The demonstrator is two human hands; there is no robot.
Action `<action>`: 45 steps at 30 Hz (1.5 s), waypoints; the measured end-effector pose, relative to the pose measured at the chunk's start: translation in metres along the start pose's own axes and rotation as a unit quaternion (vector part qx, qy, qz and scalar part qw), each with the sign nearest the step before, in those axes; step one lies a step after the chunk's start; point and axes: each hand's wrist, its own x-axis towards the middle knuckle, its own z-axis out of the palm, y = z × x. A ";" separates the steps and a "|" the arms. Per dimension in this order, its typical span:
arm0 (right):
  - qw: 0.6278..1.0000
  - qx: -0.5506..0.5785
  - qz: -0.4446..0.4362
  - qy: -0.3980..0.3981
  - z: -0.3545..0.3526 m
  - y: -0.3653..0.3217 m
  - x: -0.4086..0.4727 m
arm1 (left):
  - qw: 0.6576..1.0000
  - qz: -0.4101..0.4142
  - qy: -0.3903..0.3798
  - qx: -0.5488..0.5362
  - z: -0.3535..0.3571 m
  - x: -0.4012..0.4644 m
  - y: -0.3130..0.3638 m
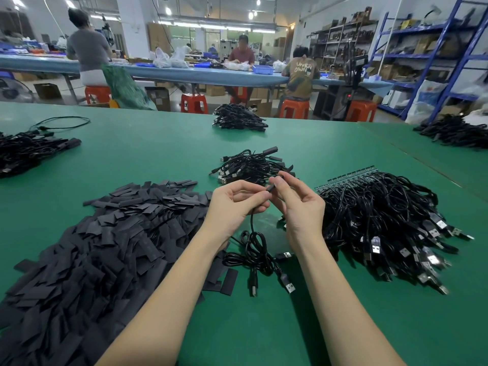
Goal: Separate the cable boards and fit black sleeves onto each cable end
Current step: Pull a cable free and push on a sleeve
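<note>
My left hand (235, 202) and my right hand (298, 202) meet above the green table (158, 149). Between their fingertips is a black sleeve (272, 186) on a cable end; my right thumb and fingers pinch it, my left fingers curl round the black cable (252, 225) just below. The cable hangs down to a loose coil (257, 253) with USB plugs on the table. A big heap of flat black sleeves (105, 244) lies to the left. A bundle of cables joined to green boards (380, 212) lies to the right.
A small pile of cables (250, 167) sits just beyond my hands. More cable piles lie at far centre (237, 118), far left (29, 149) and far right (454, 133). People sit on orange stools at a blue bench behind; shelving stands at right.
</note>
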 end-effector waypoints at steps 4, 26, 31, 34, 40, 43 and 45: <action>0.999 -0.004 -0.008 0.040 -0.002 -0.002 0.003 | 0.985 -0.037 -0.023 0.169 0.002 0.005 0.005; 0.961 -0.245 -0.004 0.127 -0.007 0.020 0.002 | 0.844 0.116 -0.018 0.523 0.032 0.078 0.054; 0.930 -0.356 -0.059 0.070 0.000 0.032 -0.002 | 0.661 0.135 -0.098 0.732 0.027 0.107 0.020; 0.929 -0.359 -0.052 0.067 -0.001 0.032 -0.001 | 0.574 0.150 -0.095 0.800 0.005 0.111 -0.007; 0.934 -0.349 -0.037 0.064 0.000 0.033 0.003 | 0.623 0.111 -0.098 0.768 -0.004 0.105 -0.039; 0.933 -0.351 -0.040 0.062 -0.002 0.034 0.004 | 0.624 0.107 -0.103 0.767 -0.004 0.110 -0.041; 0.933 -0.352 -0.042 0.061 -0.002 0.035 0.004 | 0.621 0.091 -0.104 0.771 -0.005 0.114 -0.040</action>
